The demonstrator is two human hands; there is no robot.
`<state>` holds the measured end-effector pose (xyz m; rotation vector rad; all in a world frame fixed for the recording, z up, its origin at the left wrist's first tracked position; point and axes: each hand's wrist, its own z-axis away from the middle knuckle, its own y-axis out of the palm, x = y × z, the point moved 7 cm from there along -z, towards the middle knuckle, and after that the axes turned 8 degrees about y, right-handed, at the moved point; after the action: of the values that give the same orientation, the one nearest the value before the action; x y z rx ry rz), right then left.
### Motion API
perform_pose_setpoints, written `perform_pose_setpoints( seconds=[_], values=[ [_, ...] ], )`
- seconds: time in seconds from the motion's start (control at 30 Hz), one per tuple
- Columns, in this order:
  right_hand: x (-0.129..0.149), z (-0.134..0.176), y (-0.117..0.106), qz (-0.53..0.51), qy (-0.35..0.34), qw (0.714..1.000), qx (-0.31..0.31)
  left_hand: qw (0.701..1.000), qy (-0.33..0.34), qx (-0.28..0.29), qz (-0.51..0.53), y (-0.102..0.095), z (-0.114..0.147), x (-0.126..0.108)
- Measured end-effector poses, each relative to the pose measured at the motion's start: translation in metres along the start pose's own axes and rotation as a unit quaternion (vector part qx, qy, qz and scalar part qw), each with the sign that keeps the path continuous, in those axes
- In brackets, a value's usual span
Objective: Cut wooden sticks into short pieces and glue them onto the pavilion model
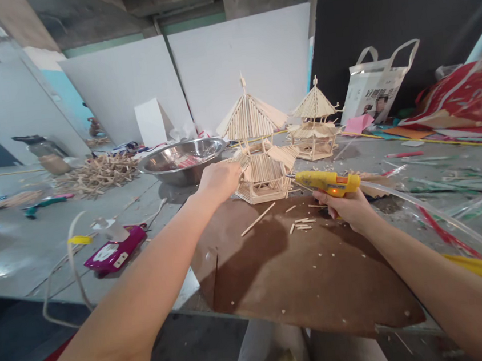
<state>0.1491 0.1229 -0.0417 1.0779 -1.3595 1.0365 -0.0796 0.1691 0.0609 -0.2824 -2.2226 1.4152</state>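
A two-tiered pavilion model [262, 181] made of thin wooden sticks stands on a brown board [301, 266]. My left hand [223, 181] is closed at the left edge of its lower roof, with the fingertips partly hidden. In my right hand [347, 206] is a yellow hot glue gun [327, 183], its nozzle pointing left at the model's right side. A clear glue stick [393, 196] trails from the gun's back. Several short cut sticks [302, 224] and one longer stick [258, 220] lie on the board in front of the model.
Behind stands a second, smaller stick pavilion [315, 127]. To the left are a steel bowl [167, 174], a heap of twigs [100, 175], a purple power strip [117, 251] with a white cord, and a bottle [46, 155]. At right lie a yellow-handled tool [480, 267] and plastic strips.
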Motion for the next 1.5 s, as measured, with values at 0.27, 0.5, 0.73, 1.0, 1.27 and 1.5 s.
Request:
perform_pose_setpoints(
  seconds=[0.27, 0.5, 0.73, 1.0, 1.27, 1.5],
  values=[
    [-0.002, -0.0009, -0.0003, 0.005, -0.002, 1.0, 0.004, 1.0, 0.002, -0.002, -0.01, 0.0008, -0.0002, 0.0004],
    [-0.0011, 0.0, -0.0005, 0.002, 0.008, 1.0, -0.003, 0.999, 0.013, -0.002, -0.034, -0.0002, -0.0007, -0.0016],
    [-0.0015, -0.0004, -0.0003, 0.003, 0.005, 1.0, -0.005, 0.999, 0.017, -0.003, -0.041, -0.0009, -0.0011, -0.0023],
    [-0.0016, -0.0006, 0.0, -0.001, -0.003, 1.0, 0.002, 0.999, 0.015, -0.004, -0.037, 0.0002, -0.0015, -0.0019],
    [-0.0011, -0.0002, 0.0007, 0.003, -0.002, 1.0, 0.002, 0.999, 0.021, -0.01, -0.034, -0.0003, -0.0021, -0.0016],
    [-0.0024, -0.0006, 0.0, -0.001, -0.001, 1.0, 0.002, 0.999, 0.019, -0.003, -0.039, -0.0002, -0.0011, -0.0021]
  ],
)
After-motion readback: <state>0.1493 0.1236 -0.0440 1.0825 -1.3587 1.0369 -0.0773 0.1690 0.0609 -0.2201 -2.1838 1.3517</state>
